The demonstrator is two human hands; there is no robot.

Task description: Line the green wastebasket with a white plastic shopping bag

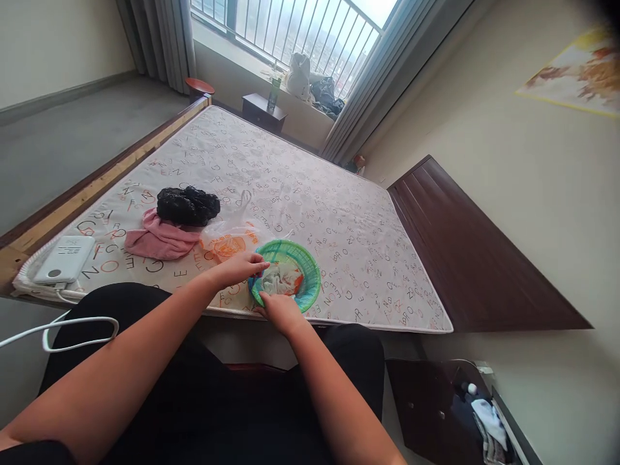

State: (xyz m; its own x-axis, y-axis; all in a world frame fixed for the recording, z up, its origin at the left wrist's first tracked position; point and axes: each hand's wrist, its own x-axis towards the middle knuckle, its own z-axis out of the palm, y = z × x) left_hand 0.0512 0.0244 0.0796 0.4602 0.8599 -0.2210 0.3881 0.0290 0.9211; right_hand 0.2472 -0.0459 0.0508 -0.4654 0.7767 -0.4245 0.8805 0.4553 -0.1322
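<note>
Head view: green basket point(314, 274), round, rests on the letter-printed mattress point(368, 258) near its edge, crumpled white-and-orange plastic point(285, 279) inside. Right hand point(281, 312) pinches the near rim. Left hand point(248, 265), fingertips bunched at the left rim; cannot tell whether they grip. Leftward: filmy bag point(232, 242), rumpled pink cloth point(162, 240), glossy black bag point(188, 205).

In front of you is a bare mattress point(368, 232), pale and printed with scattered black and orange letters. On its near left corner you have a white power bank point(68, 258). Rightward lie a crumpled pink cloth point(162, 240), a bunched black plastic bag point(188, 205) against its far side, a clear plastic bag point(237, 227) with orange print, and, near your edge, a round green basket point(316, 278).
</note>
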